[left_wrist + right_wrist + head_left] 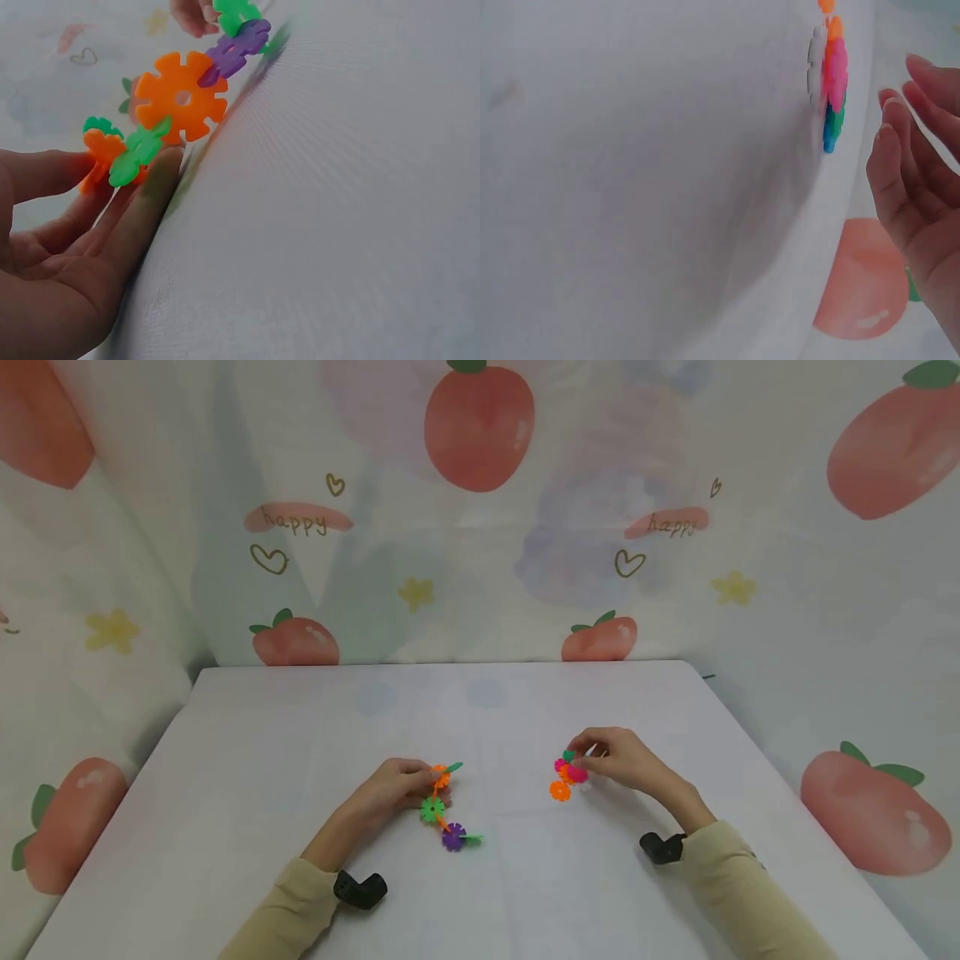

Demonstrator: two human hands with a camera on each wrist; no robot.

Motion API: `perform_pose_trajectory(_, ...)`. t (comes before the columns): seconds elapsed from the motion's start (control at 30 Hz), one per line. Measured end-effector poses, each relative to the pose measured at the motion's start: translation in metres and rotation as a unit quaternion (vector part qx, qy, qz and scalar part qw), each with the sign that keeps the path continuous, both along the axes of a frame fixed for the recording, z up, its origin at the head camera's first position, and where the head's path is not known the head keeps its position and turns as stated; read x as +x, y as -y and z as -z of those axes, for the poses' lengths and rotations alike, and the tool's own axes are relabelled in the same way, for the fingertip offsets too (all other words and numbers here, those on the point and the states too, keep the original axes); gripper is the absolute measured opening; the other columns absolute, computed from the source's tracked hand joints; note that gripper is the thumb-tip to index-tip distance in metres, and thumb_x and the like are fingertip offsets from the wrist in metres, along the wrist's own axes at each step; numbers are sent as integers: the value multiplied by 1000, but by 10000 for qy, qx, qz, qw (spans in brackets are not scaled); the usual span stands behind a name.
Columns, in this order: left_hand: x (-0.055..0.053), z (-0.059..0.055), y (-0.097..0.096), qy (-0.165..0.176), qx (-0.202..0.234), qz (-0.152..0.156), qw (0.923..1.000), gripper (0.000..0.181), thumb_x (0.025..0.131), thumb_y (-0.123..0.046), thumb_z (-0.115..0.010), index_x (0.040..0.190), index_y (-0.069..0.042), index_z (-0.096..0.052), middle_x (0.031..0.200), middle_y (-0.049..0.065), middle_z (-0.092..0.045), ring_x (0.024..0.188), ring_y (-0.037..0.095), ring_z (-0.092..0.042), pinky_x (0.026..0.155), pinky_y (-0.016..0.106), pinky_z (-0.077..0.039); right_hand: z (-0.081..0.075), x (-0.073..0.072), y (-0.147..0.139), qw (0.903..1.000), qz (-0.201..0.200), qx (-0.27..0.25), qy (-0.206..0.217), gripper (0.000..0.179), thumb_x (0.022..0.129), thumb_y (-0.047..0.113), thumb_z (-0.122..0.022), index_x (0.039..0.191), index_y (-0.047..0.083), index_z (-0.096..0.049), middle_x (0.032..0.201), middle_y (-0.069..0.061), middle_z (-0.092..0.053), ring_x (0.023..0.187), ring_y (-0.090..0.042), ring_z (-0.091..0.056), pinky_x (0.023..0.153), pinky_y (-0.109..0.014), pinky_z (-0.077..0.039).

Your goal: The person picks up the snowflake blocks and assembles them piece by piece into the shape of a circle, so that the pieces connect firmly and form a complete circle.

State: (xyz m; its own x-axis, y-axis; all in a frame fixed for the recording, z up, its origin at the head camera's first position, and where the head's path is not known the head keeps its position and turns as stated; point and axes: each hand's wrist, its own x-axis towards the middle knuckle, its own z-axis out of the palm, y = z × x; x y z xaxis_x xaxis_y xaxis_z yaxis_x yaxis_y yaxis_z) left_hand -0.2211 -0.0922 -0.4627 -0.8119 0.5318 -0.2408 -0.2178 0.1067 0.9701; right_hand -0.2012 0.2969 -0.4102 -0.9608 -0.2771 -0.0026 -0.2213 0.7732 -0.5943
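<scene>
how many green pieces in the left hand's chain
3 visible: a dark green piece at the held end, a green piece mid-chain, a light green piece beyond the purple piece. The left hand may hide others.

The left forearm (333, 835) slants up and rightward to the left hand (397, 787), its thumb (49, 174) and fingers (150, 191) pinching, while the right forearm (693, 810) slants up and leftward to the right hand (618, 756), raised, its fingers loosely bent and its palm partly showing at the wrist.
</scene>
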Motion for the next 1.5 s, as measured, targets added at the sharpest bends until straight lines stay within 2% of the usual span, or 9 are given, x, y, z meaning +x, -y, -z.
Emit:
perform_pose_trajectory(0.23, 1, 1, 5, 10, 15, -105, 9999, 30, 103, -21, -63, 112, 7, -69, 99, 16, -78, 94, 20, -77, 87, 27, -60, 8, -3, -12, 9994, 94, 129, 299, 21, 93, 17, -75, 111, 5, -73, 101, -7, -71, 86, -18, -59, 66, -25, -53)
perform_pose_trajectory(0.5, 2, 3, 11, 29, -71, -160, 9998, 31, 103, -22, -62, 113, 7, -69, 100, 17, -78, 94, 21, -78, 87, 27, -60, 17, -9, -6, 9969, 83, 19, 785, 24, 90, 21, -79, 106, 4, -70, 92, -4, -65, 78, -18, -57, 65, -25, -51)
perform_pose_trajectory(0.7, 3, 3, 11, 6, -23, -119, 9999, 29, 103, -21, -62, 112, 6, -70, 101, 16, -78, 95, 22, -78, 89, 28, -60, 17, -10, 1, 9974, 18, 177, 705, 28, 86, 24, -85, 96, 7, -65, 86, -2, -63, 75, -17, -55, 65, -26, -48)
perform_pose_trajectory(0.83, 2, 2, 11, -35, 116, -50, 9999, 29, 104, -20, -62, 111, 7, -70, 100, 16, -78, 95, 22, -77, 90, 29, -60, 15, -12, 6, 9983, -59, 168, 563, 25, 87, 18, -83, 94, 7, -62, 83, -2, -62, 77, -17, -56, 66, -25, -50)
perform_pose_trajectory(0.97, 2, 2, 12, -69, 151, 4, 9999, 30, 103, -20, -63, 112, 8, -69, 100, 17, -78, 95, 23, -78, 89, 29, -60, 13, -15, 16, 9984, -139, -123, 543, 16, 90, 10, -77, 95, 6, -62, 83, -2, -65, 76, -18, -60, 66, -24, -53)
perform_pose_trajectory(1.13, 0, 4, 10, -85, 123, 13, 9999, 31, 103, -21, -63, 112, 9, -69, 100, 17, -78, 95, 22, -78, 87, 27, -60, 9, -20, 36, 9967, -246, -599, 499, 13, 92, 9, -74, 99, 5, -63, 78, -6, -68, 69, -22, -63, 63, -25, -53)
perform_pose_trajectory(1.3, 0, 5, 6, -110, 129, 4, 9999, 31, 104, -20, -62, 112, 9, -69, 100, 18, -78, 94, 23, -78, 87, 28, -61, 3, -25, 60, 9949, -457, -825, 365, 13, 93, 8, -72, 103, 3, -64, 78, -8, -72, 68, -24, -65, 62, -25, -52)
perform_pose_trajectory(1.5, 1, 3, 3, -64, 84, -50, 9999, 31, 104, -20, -62, 111, 8, -69, 100, 18, -78, 94, 23, -78, 88, 28, -61, 0, -29, 84, 9914, -637, -1076, 383, 12, 95, 8, -69, 106, 4, -66, 79, -9, -73, 69, -24, -67, 68, -29, -57)
